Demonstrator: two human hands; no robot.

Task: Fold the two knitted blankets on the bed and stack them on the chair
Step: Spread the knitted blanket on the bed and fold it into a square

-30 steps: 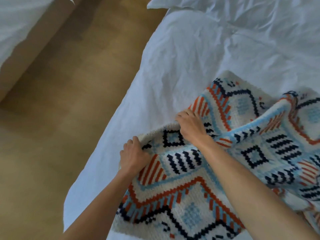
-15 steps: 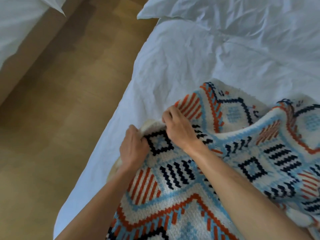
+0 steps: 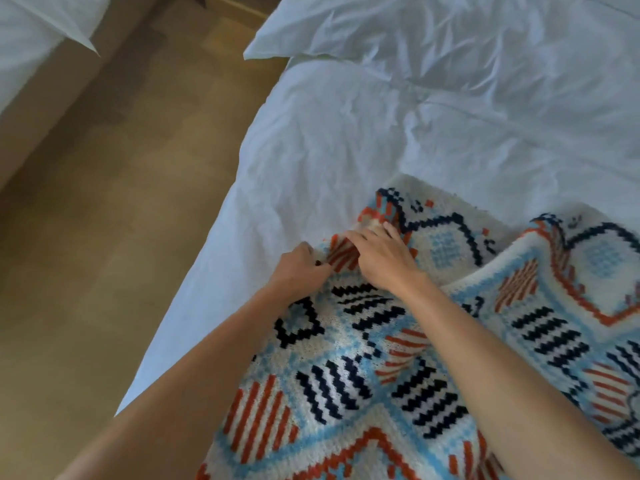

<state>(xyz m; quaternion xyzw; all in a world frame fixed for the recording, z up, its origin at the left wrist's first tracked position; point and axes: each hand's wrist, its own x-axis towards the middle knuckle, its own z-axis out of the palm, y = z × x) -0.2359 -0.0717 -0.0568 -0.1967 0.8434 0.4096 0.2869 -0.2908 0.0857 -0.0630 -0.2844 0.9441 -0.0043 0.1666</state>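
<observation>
A knitted blanket (image 3: 433, 358), cream with blue, navy and orange patterns, lies rumpled on the white bed (image 3: 398, 140), one layer drawn over another. My left hand (image 3: 299, 270) grips the blanket's upper edge near the bed's left side. My right hand (image 3: 381, 258) sits just beside it on the same edge, fingers curled over the fabric and pinching it. Only one blanket is in view. No chair shows in this view.
A white pillow (image 3: 450, 32) lies at the head of the bed. A wooden floor (image 3: 114, 220) runs along the bed's left side. A second bed (image 3: 31, 39) with white linen stands at the far left.
Both hands have carried the blanket's edge up the bed, away from me, and come closer together. The folded-over layer now covers more of the blanket beneath.
</observation>
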